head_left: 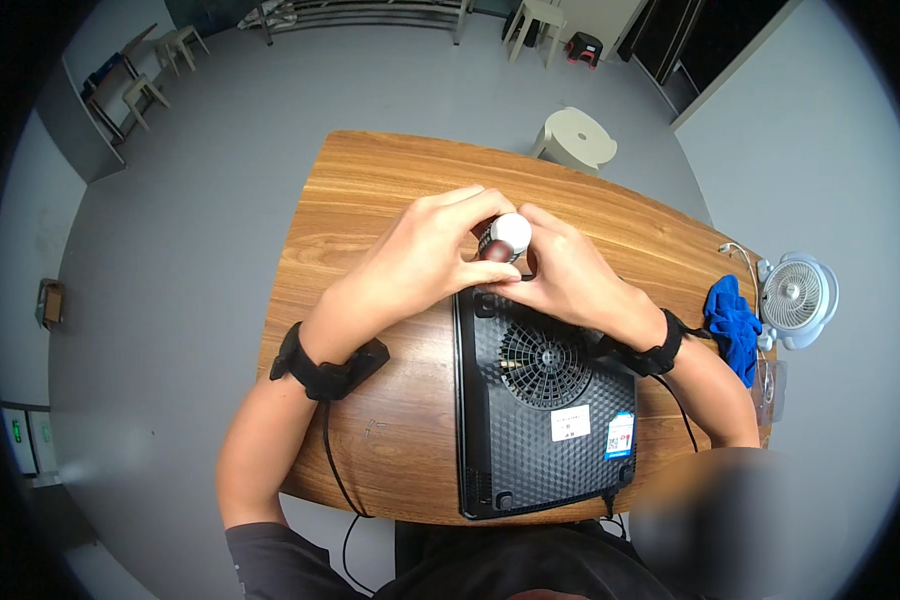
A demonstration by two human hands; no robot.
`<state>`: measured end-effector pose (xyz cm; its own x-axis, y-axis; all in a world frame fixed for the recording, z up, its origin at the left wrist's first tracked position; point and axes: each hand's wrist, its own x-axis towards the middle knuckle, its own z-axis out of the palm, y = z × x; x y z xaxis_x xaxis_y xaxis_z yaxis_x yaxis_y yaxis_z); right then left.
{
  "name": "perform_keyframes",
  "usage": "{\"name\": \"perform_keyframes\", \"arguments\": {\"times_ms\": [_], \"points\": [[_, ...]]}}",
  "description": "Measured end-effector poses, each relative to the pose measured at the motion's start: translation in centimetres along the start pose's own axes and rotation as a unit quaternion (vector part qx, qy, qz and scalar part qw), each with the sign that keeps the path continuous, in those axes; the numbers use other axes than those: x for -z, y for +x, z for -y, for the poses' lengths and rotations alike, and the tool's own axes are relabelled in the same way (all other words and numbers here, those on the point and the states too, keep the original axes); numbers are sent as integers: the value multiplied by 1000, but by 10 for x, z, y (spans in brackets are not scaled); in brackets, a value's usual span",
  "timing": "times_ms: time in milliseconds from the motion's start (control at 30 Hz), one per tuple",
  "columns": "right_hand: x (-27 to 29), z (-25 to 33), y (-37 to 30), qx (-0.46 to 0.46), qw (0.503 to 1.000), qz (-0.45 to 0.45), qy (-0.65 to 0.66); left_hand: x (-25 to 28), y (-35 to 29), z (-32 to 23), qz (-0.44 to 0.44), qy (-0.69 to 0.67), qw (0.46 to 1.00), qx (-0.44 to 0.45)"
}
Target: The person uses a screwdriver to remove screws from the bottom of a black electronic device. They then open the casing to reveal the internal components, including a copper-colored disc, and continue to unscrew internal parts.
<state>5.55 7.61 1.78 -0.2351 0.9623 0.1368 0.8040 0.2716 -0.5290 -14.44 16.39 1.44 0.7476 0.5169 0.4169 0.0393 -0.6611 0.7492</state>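
Both hands meet above the far edge of a black laptop cooling pad, with a small dark container [498,252] between them. It has a round white top [511,231], and its exact kind is hard to make out. My left hand [430,245] curls round its left side, fingers behind and thumb in front. From the right, my right hand [572,268] closes on it, and the two thumbs come together at the near side. The cooling pad [530,450] lies on the wooden table with its round fan grille [546,360] and labels facing up.
Several small screws [374,429] lie on the table [410,450] left of the pad. At the right edge are a blue cloth [735,330] and a small light-blue fan [798,292]. Black straps circle both wrists, with cables hanging down. A stool [578,140] stands beyond the table.
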Motion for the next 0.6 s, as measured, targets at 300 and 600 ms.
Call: {"name": "perform_keyframes", "arguments": {"times_ms": [300,600], "points": [[42,39,8,28,997,-29,-63,-10,-2,14,-35,-6,999,7],[51,28,18,169,984,47,-44,-3,-6,24,103,-72,989,78]]}}
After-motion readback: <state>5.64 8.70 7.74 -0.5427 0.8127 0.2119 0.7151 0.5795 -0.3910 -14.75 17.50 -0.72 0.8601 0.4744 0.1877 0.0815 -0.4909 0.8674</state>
